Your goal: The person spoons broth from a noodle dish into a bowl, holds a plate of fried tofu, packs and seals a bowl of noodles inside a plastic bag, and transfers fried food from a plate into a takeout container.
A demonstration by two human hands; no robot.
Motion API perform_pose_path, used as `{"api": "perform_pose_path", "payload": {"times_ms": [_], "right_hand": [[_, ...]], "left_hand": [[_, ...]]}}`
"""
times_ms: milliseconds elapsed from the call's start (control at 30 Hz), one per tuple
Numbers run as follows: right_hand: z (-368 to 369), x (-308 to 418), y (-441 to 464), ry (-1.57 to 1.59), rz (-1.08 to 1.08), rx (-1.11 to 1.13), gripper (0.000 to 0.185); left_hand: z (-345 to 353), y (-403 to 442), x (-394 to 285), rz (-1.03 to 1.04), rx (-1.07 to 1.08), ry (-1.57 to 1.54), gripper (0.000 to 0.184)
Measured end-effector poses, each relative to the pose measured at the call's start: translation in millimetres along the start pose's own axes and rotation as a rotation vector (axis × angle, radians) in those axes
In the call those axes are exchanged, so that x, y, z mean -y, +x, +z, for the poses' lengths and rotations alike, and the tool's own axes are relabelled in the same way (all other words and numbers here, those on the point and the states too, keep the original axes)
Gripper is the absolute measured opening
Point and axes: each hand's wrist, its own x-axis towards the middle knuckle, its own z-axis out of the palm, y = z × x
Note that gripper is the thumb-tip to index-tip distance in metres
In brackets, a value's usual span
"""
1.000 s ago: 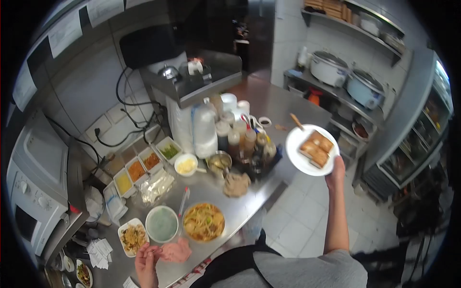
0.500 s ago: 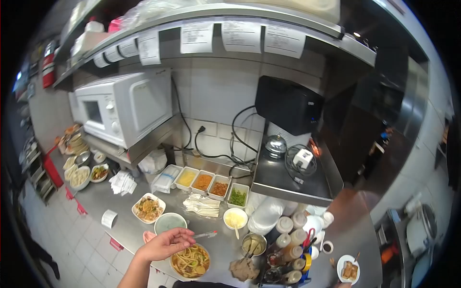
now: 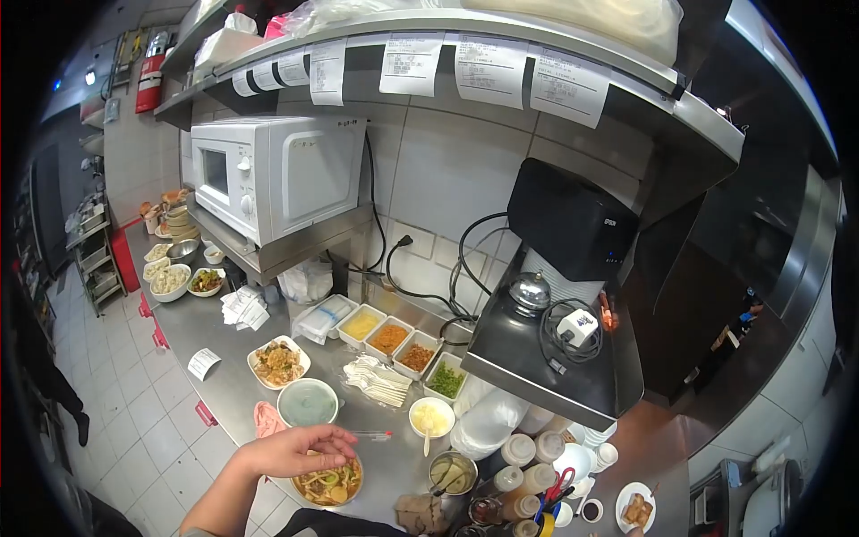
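Observation:
My left hand hovers, palm down, over the near side of the counter, its fingers loosely bent and holding nothing I can see. It partly covers a bowl of noodles in broth. A clear pen with a red end lies just past the fingertips. Behind the hand stands a bowl of cloudy greyish liquid, with a pink cloth beside it. At the lower right, only fingertips of my right hand show, at the near rim of a white plate with browned rolls.
Bottles and a dark sauce cup stand left of the plate. Trays of toppings, wrapped wooden cutlery and a bowl of rice and toppings fill the middle. A printer shelf and a microwave overhang the counter.
My view has tilted and shifted. The plate with the rolls has moved farther onto the counter, closer alongside the sauce cup, with my right fingers at it. My left hand stays over the noodle bowl.

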Motion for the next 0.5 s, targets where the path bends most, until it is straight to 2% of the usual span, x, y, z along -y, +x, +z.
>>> {"api": "perform_pose_path", "payload": {"times_ms": [167,200,300,367,433,500], "right_hand": [[2,27,-19,0.168,0.063,0.083,0.033],[0,35,-26,0.239,0.091,0.128,0.032],[-21,50,-30,0.378,0.142,0.293,0.05],[-40,66,-37,0.424,0.013,0.496,0.041],[7,126,-208,0.465,-0.184,0.503,0.036],[-4,112,-234,0.388,-0.209,0.922,0.041]], "left_hand": [[-13,-5,9,0.012,0.028,-0.022,0.04],[-18,-6,9,0.021,0.032,-0.019,0.04],[-34,-10,8,0.055,0.046,0.012,0.039],[-46,-16,5,0.069,0.055,0.021,0.039],[-58,-24,9,0.079,0.071,-0.005,0.039],[-72,-30,20,0.11,0.087,-0.042,0.038]]}}
